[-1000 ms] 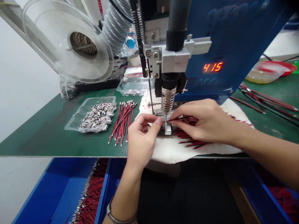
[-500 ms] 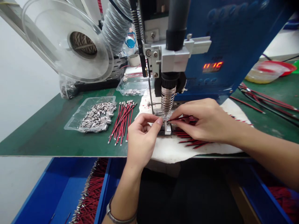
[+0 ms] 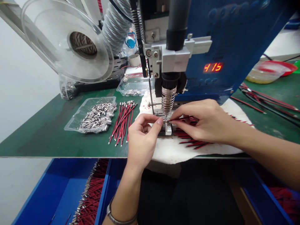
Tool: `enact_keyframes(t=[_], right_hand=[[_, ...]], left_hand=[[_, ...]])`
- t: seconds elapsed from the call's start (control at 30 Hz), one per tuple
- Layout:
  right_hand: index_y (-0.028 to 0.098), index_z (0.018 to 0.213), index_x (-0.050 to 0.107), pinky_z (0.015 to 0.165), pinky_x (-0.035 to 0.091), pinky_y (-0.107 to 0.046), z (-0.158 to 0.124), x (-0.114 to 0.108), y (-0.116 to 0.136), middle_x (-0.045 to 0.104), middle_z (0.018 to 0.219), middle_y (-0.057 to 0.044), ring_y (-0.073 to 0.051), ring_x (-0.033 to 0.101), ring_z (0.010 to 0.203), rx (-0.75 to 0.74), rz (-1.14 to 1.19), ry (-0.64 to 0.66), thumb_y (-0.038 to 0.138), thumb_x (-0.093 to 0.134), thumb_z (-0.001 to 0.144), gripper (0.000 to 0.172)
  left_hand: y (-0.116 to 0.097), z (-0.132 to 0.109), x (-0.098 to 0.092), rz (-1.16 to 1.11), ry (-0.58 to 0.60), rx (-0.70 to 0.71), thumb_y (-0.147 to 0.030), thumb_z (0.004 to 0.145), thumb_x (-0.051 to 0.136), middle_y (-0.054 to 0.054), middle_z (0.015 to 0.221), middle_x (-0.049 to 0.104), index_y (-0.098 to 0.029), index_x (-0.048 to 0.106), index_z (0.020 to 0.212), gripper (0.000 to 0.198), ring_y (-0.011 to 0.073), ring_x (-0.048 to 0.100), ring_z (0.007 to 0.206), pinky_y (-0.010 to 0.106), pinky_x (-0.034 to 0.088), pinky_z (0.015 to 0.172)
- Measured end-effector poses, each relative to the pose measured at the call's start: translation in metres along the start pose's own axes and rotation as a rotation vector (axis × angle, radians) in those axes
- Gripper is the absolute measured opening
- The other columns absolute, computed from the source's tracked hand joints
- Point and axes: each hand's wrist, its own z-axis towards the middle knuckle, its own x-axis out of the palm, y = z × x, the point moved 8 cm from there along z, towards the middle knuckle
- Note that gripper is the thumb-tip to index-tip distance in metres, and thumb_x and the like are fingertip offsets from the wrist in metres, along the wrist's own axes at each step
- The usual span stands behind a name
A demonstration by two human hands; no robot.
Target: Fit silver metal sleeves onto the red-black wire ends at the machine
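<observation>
Under the tip of the soldering machine (image 3: 169, 97), my two hands meet at a small metal block (image 3: 168, 128). My left hand (image 3: 145, 134) pinches a small metal connector (image 3: 164, 121) between thumb and index finger; the fingertips partly hide it. From the other side, my right hand (image 3: 199, 120) holds a red and black wire (image 3: 180, 119) with its end at the connector. Whether wire and connector touch is too small to tell. More red and black wires (image 3: 197, 143) lie on a white cloth (image 3: 173, 151) below my right hand.
A clear tray (image 3: 72, 123) of metal connectors stands at the left, beside a bundle of wires with connectors (image 3: 122, 122). A blue bin (image 3: 58, 187) below the table edge holds many more. A clear reel (image 3: 56, 40) hangs at upper left; loose cables (image 3: 269, 100) lie at right.
The red digits on the blue machine's display now read 415; before, they were only partly lit. Both hands hold practically the same position.
</observation>
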Motion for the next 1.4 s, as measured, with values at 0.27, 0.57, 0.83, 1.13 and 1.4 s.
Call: enact_keyframes(t=[0.27,0.57,0.83,1.13,1.4], right_hand=[[0.023,0.097,0.077,0.063,0.052,-0.033,0.0006,0.0015,-0.0026,0.081,0.085,-0.003,-0.02,0.073,0.069,0.021,0.008,0.023,0.023,0.066,0.097,0.011],[0.022,0.096,0.077,0.062,0.052,-0.033,-0.0002,0.0002,-0.0022,0.081,0.085,-0.002,-0.019,0.073,0.069,0.017,-0.003,0.017,0.021,0.068,0.097,0.009],[0.019,0.094,0.077,0.062,0.05,-0.03,0.001,-0.0012,0.0014,0.08,0.081,-0.002,-0.017,0.072,0.067,-0.014,-0.009,-0.008,0.022,0.069,0.097,0.008],[0.019,0.094,0.076,0.062,0.047,-0.028,0.0008,-0.0008,-0.0011,0.079,0.081,-0.002,-0.016,0.07,0.065,0.027,-0.024,0.006,0.027,0.065,0.1,0.015],[0.019,0.094,0.077,0.063,0.047,-0.029,0.0027,-0.0015,0.0005,0.08,0.081,-0.003,-0.017,0.07,0.065,0.031,-0.034,0.022,0.024,0.061,0.1,0.017]], left_hand=[[-0.0015,0.0008,-0.0005,0.004,-0.001,0.013,-0.03,0.086,0.081,-0.004,0.068,0.06,-0.017,0.069,0.085,0.017,0.0036,0.035,0.05,0.019,0.024,0.045],[-0.0021,0.0019,-0.0014,0.045,-0.009,0.039,-0.029,0.085,0.082,-0.001,0.071,0.065,-0.019,0.071,0.084,0.015,0.0071,0.045,0.057,0.021,0.03,0.048],[-0.0008,0.0023,-0.0011,0.045,-0.006,0.032,-0.031,0.085,0.082,-0.002,0.072,0.065,-0.018,0.07,0.086,0.017,0.0055,0.04,0.053,0.02,0.03,0.048],[0.0009,0.0016,-0.0017,0.044,-0.008,0.021,-0.032,0.085,0.083,-0.002,0.074,0.065,-0.017,0.07,0.086,0.019,0.0046,0.039,0.053,0.02,0.03,0.049],[0.0,0.0007,-0.0005,0.031,-0.001,0.022,-0.031,0.086,0.082,-0.003,0.072,0.062,-0.018,0.07,0.086,0.017,0.0046,0.036,0.051,0.022,0.026,0.047]])
